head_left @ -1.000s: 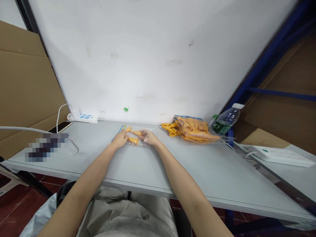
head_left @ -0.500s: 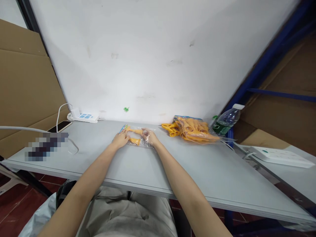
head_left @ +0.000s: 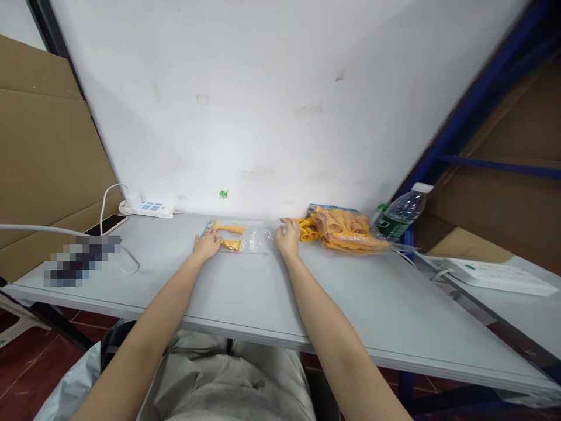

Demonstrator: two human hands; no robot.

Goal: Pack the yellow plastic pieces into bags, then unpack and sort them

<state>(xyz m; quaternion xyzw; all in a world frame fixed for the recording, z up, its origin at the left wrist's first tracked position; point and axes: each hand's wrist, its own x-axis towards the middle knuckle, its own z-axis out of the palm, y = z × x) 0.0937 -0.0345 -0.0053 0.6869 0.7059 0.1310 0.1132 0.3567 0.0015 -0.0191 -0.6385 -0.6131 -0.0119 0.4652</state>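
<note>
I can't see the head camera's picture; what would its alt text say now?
A person's left hand rests on a clear bag of yellow horn-shaped pieces on a grey table. The right hand is beside a larger heap of yellow pieces, with a plastic bottle to the heap's right.

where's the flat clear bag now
In the head view, the flat clear bag lies left of centre on the grey table, left hand on its left end, right hand near its right.
</note>
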